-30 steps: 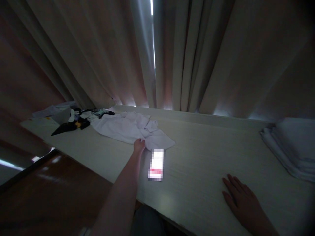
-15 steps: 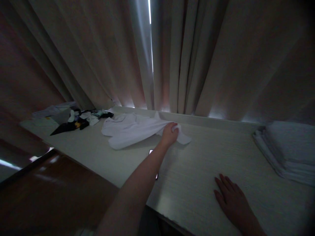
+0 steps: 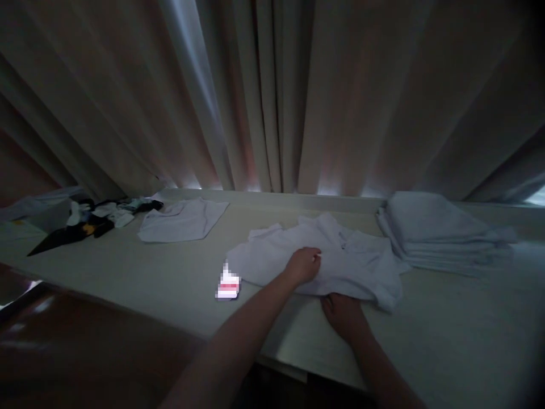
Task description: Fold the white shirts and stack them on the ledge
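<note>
A crumpled white garment [image 3: 353,255] lies on the pale counter [image 3: 149,272] in front of me. My left hand [image 3: 304,264] rests on top of its near middle with the fingers curled into the cloth. Just below, my right hand [image 3: 343,312] lies at the garment's front edge, fingers on the fabric. A second white cloth [image 3: 181,220] lies flat farther left. A phone with a lit screen [image 3: 229,284] sits on the counter just left of the garment.
A stack of folded white towels [image 3: 443,233] stands at the right, against the garment. A heap of small dark and white items [image 3: 93,218] lies at the far left. Heavy curtains [image 3: 272,96] hang behind. A dark wooden surface [image 3: 85,352] runs below the counter's front edge.
My left hand has dragged the white garment rightward across the counter to the middle, leaving one cloth behind at the left. My right hand moved up to the garment's edge. The view shifted right.
</note>
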A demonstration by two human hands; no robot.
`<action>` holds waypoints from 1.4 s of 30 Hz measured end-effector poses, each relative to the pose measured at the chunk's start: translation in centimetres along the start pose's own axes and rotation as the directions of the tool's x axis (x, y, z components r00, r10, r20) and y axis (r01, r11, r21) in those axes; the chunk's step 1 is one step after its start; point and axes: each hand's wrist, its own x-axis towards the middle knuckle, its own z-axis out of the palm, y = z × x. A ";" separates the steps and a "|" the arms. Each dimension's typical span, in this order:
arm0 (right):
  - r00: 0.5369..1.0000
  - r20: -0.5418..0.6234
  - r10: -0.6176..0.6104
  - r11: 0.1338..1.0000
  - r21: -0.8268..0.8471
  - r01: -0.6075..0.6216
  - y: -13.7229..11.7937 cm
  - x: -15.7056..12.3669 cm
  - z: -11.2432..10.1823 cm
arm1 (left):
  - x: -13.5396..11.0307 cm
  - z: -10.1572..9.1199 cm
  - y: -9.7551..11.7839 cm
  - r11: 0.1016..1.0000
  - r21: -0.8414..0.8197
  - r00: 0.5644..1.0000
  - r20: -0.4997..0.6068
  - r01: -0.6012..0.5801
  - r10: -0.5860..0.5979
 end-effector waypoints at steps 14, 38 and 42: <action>0.999 -0.046 -0.001 0.984 0.179 0.009 0.2 -0.5 -1.4 | -6.6 3.2 -7.1 0.831 0.433 0.922 0.000 0.348 -0.386; 0.986 -0.055 0.156 0.812 0.575 -0.097 -6.2 -2.0 -3.2 | -10.1 -3.4 -6.9 0.835 0.136 0.839 0.039 0.534 -0.543; 0.998 -0.036 0.042 0.793 0.609 -0.011 -8.0 -2.4 -2.4 | -10.8 -2.9 -5.4 0.878 0.035 0.877 0.048 0.477 -0.478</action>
